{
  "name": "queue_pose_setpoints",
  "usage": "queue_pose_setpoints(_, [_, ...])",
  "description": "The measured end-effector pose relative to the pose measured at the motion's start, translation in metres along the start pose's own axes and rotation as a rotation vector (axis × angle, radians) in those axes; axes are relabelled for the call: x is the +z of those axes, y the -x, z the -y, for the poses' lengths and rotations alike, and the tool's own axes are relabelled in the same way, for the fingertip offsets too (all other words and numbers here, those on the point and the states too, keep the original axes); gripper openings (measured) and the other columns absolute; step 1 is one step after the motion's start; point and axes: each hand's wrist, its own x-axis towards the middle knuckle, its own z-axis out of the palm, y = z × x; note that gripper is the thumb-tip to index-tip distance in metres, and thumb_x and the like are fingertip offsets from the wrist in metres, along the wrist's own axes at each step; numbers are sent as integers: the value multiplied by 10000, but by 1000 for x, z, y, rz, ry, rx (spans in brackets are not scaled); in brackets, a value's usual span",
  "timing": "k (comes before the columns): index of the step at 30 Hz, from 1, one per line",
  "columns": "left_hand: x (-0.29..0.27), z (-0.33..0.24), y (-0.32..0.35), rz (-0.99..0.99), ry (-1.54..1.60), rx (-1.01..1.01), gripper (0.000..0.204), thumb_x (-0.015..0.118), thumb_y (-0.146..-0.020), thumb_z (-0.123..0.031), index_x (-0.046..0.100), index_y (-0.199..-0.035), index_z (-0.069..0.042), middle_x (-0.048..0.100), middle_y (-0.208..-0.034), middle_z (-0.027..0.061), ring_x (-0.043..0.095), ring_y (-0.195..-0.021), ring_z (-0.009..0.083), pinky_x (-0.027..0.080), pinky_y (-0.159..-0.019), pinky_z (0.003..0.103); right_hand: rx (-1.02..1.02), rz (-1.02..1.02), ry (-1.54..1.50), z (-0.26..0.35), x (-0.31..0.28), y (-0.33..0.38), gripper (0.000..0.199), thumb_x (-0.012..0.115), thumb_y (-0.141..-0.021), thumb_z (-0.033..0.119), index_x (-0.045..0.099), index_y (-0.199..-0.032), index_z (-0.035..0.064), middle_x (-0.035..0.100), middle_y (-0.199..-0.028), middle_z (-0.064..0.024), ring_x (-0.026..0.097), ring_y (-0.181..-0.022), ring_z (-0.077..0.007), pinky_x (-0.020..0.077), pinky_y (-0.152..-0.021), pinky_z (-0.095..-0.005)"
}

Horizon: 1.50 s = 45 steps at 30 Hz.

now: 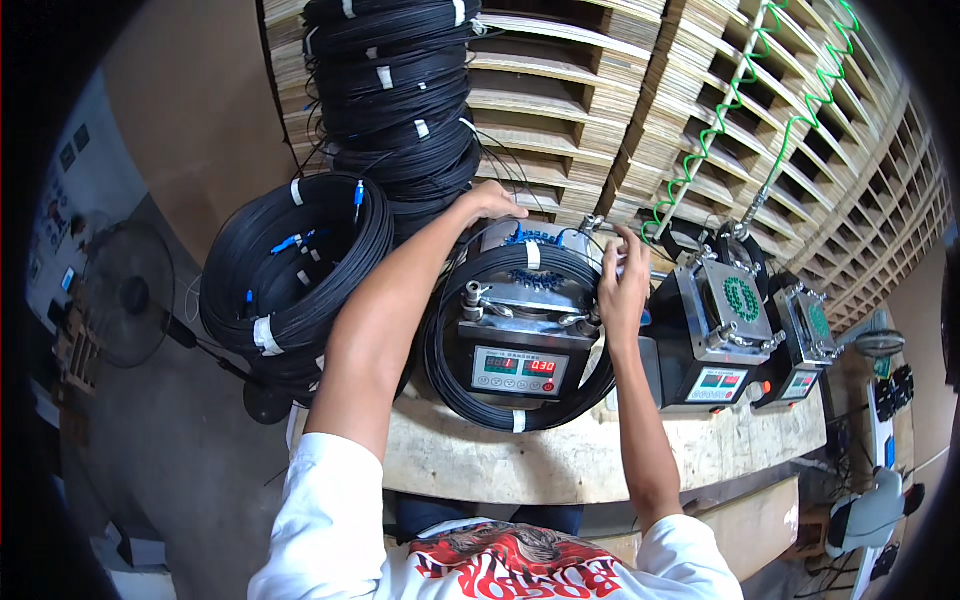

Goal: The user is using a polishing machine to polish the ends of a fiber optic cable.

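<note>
A big ring of black cable (475, 405) sits at the front of a black machine (530, 328) on the bench (560, 465), and the machine's lit screen (520, 372) shows through the ring. The left hand (495, 203) is near the top left of the ring with its fingers bent, and the right hand (625, 280) is by the ring's upper right side with its fingers curled a bit, but I can't tell what either hand holds.
</note>
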Motion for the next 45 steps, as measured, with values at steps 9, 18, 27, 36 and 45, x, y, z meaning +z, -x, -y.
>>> queue_pose_setpoints(9, [-8, 35, -29, -390, 641, -325, 281, 606, -941, -252, 640, -1010, 19, 659, -874, 173, 616, -622, 261, 463, -494, 440, -41, -103, -60, 15, 5, 6, 257, 560, -906, 14, 607, -1158, -8, 541, -936, -146, 541, -786, -249, 467, -754, -380])
queue_pose_setpoints(18, [22, 61, -24, -628, 1263, -278, 147, 587, -927, -130, 610, -887, 9, 608, -783, 115, 550, -536, 224, 398, -380, 383, -43, -125, -25, 5, 3, 2, 246, 533, -883, -2, 601, -1117, -38, 540, -900, -137, 541, -780, -245, 460, -763, -377])
queue_pose_setpoints(27, [48, 37, 7, -746, 1454, -52, 193, 646, -895, -177, 708, -860, 2, 681, -732, 75, 602, -606, 132, 469, -513, 303, -55, -171, -19, -13, 5, 6, 236, 527, -878, -13, 624, -1092, -36, 618, -853, -107, 563, -736, -174, 471, -700, -321])
queue_pose_setpoints(36, [53, 69, -12, -829, 1163, 65, 313, 682, -922, -276, 685, -1057, 7, 722, -857, 113, 630, -662, 126, 505, -591, 287, 22, -141, -88, 1, 5, 5, 212, 523, -870, -5, 615, -1058, -40, 565, -835, -129, 530, -719, -220, 453, -716, -358])
queue_pose_setpoints(45, [48, 64, -6, -690, 964, -28, 261, 672, -961, -260, 686, -929, -1, 682, -783, 32, 588, -637, 101, 468, -583, 285, -1, -145, -87, -2, 5, 6, 196, 523, -867, -16, 615, -1038, -45, 572, -799, -124, 539, -709, -219, 456, -703, -355])
